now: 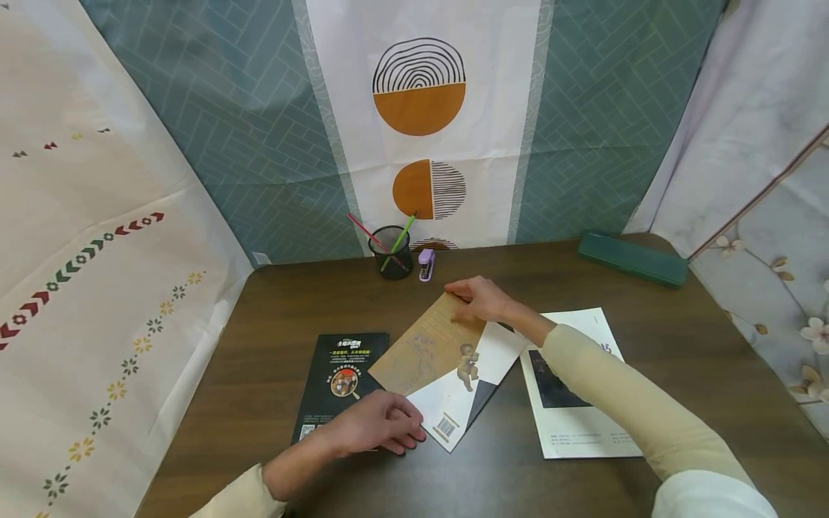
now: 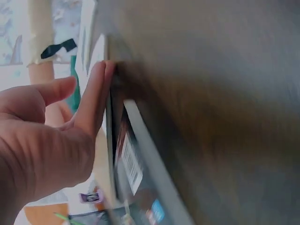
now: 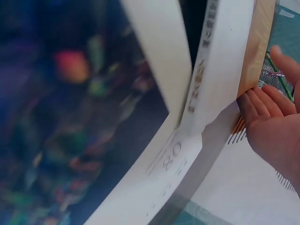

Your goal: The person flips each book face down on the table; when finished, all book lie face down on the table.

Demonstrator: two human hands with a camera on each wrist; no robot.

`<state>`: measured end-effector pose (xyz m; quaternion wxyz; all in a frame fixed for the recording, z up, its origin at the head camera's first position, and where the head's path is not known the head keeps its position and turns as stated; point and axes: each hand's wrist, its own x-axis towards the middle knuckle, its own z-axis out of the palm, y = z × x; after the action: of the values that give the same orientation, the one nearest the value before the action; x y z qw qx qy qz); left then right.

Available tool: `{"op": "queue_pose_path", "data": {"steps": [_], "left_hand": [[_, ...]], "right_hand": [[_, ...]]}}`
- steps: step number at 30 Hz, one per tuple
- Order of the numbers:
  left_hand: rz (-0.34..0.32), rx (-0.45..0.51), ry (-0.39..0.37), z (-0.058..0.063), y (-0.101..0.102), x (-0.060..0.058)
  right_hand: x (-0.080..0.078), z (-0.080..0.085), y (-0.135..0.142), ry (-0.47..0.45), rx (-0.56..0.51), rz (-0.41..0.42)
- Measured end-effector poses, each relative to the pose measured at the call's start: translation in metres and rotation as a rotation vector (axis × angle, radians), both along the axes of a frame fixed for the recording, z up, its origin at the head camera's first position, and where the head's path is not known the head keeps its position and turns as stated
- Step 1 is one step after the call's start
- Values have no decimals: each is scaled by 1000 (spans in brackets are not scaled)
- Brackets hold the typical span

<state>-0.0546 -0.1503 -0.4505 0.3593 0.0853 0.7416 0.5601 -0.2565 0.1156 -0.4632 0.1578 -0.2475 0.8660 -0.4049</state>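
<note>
A tan-and-white book (image 1: 424, 356) with a cherub picture and a barcode lies aslant at mid-table, over part of a black book (image 1: 340, 367). My left hand (image 1: 378, 424) is at its lower left corner; in the left wrist view, straight fingers (image 2: 93, 93) touch the book's edge and the thumb stands apart. At the upper corner is my right hand (image 1: 482, 298). The right wrist view shows its fingertips (image 3: 253, 101) against the edge and the thumb away from the book. A cream book (image 1: 576, 439) with a dark picture lies under the right forearm.
At the back of the table (image 1: 259, 345) stand a black mesh pen cup (image 1: 396, 262) with a red and a green pencil and a small purple stapler (image 1: 426, 265). A dark green case (image 1: 631, 259) lies at the back right. Patterned cloths hang around the table.
</note>
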Motion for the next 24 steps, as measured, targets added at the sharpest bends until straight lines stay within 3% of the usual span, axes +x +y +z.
{"op": "queue_pose_path", "data": {"steps": [6,10,16,24], "left_hand": [[-126,-213,507,6,-7,-10],[-166,-362,762,9,-13,-19],[-244,-556,962,9,-24,-35],[-280,-637,1052,0,-46,-57]], "right_hand": [[17,2,11,51,133,98],[29,1,18,77,167,113],[43,0,34,109,153,105],[65,5,51,95,197,58]]}}
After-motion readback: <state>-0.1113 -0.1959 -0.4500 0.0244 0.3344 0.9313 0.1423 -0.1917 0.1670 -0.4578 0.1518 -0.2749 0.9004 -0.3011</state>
